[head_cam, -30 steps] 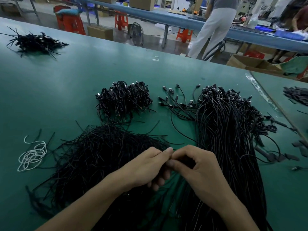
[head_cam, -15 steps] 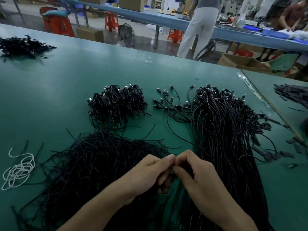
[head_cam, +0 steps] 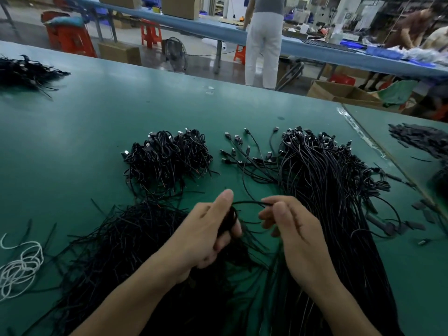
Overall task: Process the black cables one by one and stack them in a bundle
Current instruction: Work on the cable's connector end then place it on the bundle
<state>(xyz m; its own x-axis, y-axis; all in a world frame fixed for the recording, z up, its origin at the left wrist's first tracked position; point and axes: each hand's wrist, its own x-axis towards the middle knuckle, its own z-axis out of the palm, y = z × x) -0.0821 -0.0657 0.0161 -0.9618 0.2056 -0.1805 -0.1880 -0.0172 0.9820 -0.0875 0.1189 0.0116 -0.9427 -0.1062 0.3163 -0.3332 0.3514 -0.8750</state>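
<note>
Black cable spans between both hands, above the green tabletop. Left hand curls round a small dark coil of it; right hand pinches the strand's other end. Coiled bundle lies beyond left hand. Long uncoiled cables lie just right of right hand.
</note>
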